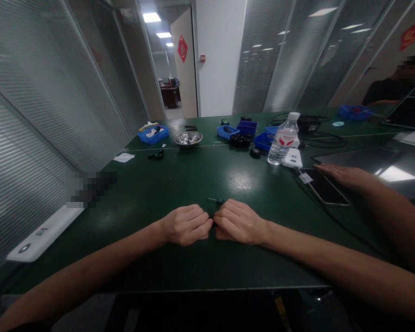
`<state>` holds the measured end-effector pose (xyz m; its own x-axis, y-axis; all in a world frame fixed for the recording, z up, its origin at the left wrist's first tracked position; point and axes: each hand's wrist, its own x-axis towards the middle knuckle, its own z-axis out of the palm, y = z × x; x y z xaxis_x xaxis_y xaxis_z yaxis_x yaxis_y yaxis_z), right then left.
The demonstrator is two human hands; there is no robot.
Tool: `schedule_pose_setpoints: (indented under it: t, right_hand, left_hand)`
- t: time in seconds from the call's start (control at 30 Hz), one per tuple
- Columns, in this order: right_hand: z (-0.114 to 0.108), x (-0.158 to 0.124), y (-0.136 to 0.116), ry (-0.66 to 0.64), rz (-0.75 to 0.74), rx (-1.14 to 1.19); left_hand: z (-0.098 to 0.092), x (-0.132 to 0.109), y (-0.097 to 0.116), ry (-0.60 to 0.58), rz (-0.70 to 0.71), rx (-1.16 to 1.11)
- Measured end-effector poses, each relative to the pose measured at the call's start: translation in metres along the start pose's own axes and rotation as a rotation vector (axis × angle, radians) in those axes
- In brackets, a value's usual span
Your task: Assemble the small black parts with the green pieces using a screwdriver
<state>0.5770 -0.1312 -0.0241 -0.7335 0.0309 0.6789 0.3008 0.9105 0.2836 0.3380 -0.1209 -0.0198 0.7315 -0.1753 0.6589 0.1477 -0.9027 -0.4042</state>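
My left hand [186, 225] is closed, its fingertips pinched at a small dark part [212, 221] that shows between my two hands. The part is mostly covered by fingers, so its kind cannot be made out. Close beside it my right hand [241, 222] is also closed, its fingertips at the same part. A small screwdriver [220, 201] with a thin metal shaft sticks out past the right hand's knuckles, pointing left; the rest of its handle is hidden behind that hand, which appears to hold it. Both hands are just above the green table [152, 193].
Another person's hand [342, 175] rests by a phone [325, 186] with a cable at right. A water bottle [284, 140] stands near a white power bank [292, 158]. Farther back are a metal bowl [188, 139], blue trays [153, 134] and a black clip-like piece [156, 155].
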Motion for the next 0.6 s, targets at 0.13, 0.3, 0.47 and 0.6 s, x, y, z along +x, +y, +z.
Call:
schedule_pose_setpoints:
  t: [0.13, 0.3, 0.47, 0.6]
  right_hand:
    - [-0.001, -0.001, 0.003, 0.032, -0.009, 0.037]
    - [-0.002, -0.003, 0.006, 0.128, -0.023, 0.103]
    - [-0.005, -0.004, 0.003, 0.178, -0.087, 0.147]
    - [-0.007, -0.004, 0.003, 0.175, -0.087, 0.146]
  left_hand:
    - [-0.002, -0.004, -0.005, 0.018, 0.039, 0.009]
    - [-0.009, -0.007, -0.01, 0.087, 0.081, -0.01]
    - [-0.014, -0.006, -0.01, 0.105, 0.109, -0.016]
    - [-0.014, -0.009, -0.01, 0.115, 0.127, -0.001]
